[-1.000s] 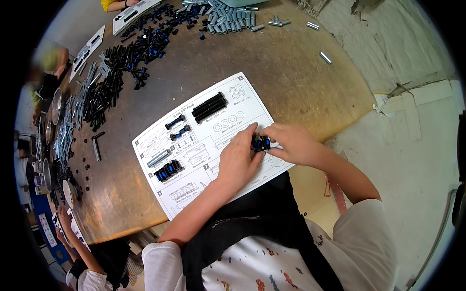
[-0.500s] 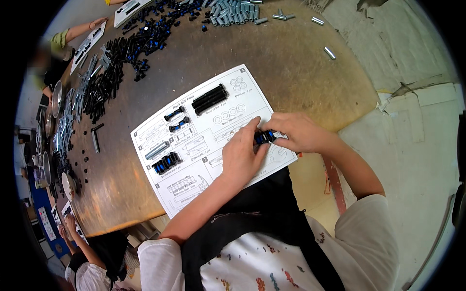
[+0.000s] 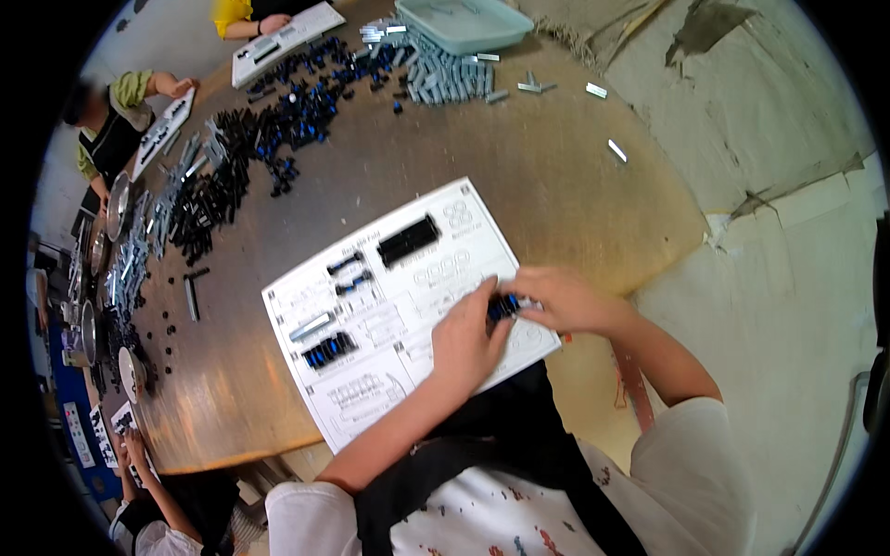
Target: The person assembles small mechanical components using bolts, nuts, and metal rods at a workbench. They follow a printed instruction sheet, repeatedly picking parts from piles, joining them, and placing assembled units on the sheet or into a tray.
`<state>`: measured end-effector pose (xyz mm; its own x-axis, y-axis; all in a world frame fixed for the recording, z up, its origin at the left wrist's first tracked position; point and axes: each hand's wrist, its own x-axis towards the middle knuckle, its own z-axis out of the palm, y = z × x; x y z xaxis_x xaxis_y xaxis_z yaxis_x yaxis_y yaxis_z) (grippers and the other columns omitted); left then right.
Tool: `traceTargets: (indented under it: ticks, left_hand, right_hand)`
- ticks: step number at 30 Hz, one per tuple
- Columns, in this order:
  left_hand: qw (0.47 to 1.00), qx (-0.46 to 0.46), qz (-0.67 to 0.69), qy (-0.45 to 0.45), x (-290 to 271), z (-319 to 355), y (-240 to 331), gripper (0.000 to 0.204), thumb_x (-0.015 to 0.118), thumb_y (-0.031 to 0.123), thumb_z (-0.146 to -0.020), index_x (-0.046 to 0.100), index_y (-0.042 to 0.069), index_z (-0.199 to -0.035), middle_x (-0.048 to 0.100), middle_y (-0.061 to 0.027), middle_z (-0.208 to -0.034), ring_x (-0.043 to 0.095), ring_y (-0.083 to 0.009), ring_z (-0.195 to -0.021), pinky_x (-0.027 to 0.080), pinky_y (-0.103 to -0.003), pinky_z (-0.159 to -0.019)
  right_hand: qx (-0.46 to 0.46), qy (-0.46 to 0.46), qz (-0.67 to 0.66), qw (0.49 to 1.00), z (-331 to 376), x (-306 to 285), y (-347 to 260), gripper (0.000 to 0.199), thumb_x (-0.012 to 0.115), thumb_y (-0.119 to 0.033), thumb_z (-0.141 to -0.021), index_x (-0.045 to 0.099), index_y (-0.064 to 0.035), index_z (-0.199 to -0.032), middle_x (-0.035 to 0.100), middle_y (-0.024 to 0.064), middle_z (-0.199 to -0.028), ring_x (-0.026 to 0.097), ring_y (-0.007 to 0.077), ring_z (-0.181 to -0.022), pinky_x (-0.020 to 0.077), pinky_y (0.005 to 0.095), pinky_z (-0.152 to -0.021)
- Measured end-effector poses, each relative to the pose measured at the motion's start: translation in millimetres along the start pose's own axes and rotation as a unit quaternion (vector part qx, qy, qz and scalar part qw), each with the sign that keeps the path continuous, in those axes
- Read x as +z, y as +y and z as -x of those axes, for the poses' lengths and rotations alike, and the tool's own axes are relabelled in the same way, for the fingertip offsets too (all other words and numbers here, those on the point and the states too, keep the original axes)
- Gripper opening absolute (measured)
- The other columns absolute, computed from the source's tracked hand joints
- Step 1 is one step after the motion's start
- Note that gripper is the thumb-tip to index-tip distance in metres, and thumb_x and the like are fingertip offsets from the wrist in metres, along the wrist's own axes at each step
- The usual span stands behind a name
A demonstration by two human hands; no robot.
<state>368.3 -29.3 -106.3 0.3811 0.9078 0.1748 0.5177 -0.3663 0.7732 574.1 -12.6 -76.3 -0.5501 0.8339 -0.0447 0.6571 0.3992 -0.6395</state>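
A white printed sheet (image 3: 371, 310) lies at the table's front edge, marked into boxes with line drawings. Over its right part, my left hand (image 3: 466, 341) and my right hand (image 3: 567, 298) close in from both sides on a small row of black bolts with blue-coated threads (image 3: 502, 307). Fingers hide part of that row. Elsewhere on the sheet lie a bundle of long black bolts (image 3: 408, 241), two short blue-banded bolts (image 3: 352, 283), silver sleeves (image 3: 312, 326) and a row of black-and-blue bolts (image 3: 329, 350).
Beyond the sheet spread heaps of black bolts (image 3: 209, 199), blue-banded bolts (image 3: 301, 111) and silver sleeves (image 3: 450, 79). A pale plastic tray (image 3: 468, 32) stands at the back. Co-workers sit along the left and far edges with sheets (image 3: 287, 42). Metal bowls (image 3: 118, 206) line the left side.
The head view has tilted up, so the table and sheet sit lower and the pale tray shows. Both hands stay around the bolts.
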Motion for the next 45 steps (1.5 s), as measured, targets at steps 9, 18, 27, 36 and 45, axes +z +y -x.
traceTargets:
  ticks: [9,18,27,36,45]
  left_hand:
    - [1.0,0.012,0.002,-0.006,-1,4,-2,0.068,0.078,0.012,-0.077,0.048,0.002,-0.137,0.066,-0.0141,-0.097,0.066,-0.0286,-0.08,0.053,-0.039,-0.069]
    - [0.998,-0.012,0.021,-0.057,-20,1,11,0.072,0.078,0.015,-0.078,0.044,0.003,-0.14,0.059,-0.0186,-0.12,0.066,-0.0304,-0.091,0.054,-0.039,-0.075]
    - [0.994,-0.05,0.079,0.055,-122,29,-47,0.031,0.07,-0.001,-0.08,0.067,0.0,-0.111,0.067,-0.0149,-0.109,0.065,-0.0159,-0.085,0.053,-0.027,-0.072]
    - [0.864,-0.309,-0.036,0.396,-243,175,-136,0.033,0.063,0.027,-0.098,0.067,-0.001,-0.116,0.067,-0.0066,-0.097,0.058,-0.0155,-0.08,0.049,-0.029,-0.072]
    - [0.857,-0.29,0.0,0.426,-258,303,-204,0.025,0.056,0.01,-0.099,0.064,-0.006,-0.115,0.068,-0.0088,-0.103,0.061,-0.0144,-0.091,0.051,-0.028,-0.083]
  right_hand:
    - [0.02,-0.001,-0.015,1.0,-1,2,-5,0.035,0.07,-0.015,-0.079,0.063,-0.0077,-0.112,0.064,0.0128,-0.101,0.063,0.0326,-0.095,0.0507,0.0418,-0.08]
    - [0.129,-0.004,-0.189,0.974,-8,-28,14,0.046,0.072,-0.015,-0.08,0.06,-0.005,-0.122,0.067,0.0125,-0.104,0.065,0.0278,-0.093,0.0519,0.041,-0.084]
    - [0.365,0.307,0.219,0.851,4,-118,222,0.032,0.066,-0.024,-0.087,0.065,-0.0064,-0.114,0.063,0.0193,-0.112,0.062,0.0373,-0.103,0.0501,0.0485,-0.084]
    - [0.361,0.365,0.286,0.809,-87,-197,302,0.024,0.059,-0.011,-0.087,0.066,-0.0065,-0.11,0.064,0.0162,-0.109,0.063,0.0374,-0.102,0.0507,0.0481,-0.086]
    - [0.425,0.147,0.311,0.837,-145,-216,309,0.036,0.053,-0.012,-0.088,0.055,-0.0034,-0.123,0.063,0.0205,-0.123,0.061,0.0375,-0.114,0.0496,0.0458,-0.094]
